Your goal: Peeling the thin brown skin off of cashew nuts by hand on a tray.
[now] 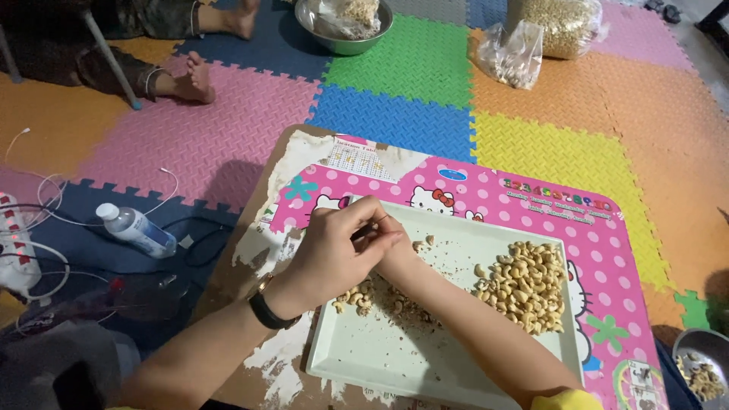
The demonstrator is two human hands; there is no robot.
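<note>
Colourful foam floor tiles [395, 121] surround a low pink table [607, 250], where the left hand [342, 247] pinches – apparently – a thin metal pick [370, 226] over the hidden right hand [401, 254]; pale cashew kernels [524, 285] lie right of both on the white rectangular tray [387, 353] – short, shallow strokes suit.

Left hand [334, 247] at frame centre, fingers [376, 228] curled and pinched together, back of hand up. Left forearm runs in from lower left. Right hand mostly hidden beneath the left; right forearm enters from lower right, crossing under.
</note>
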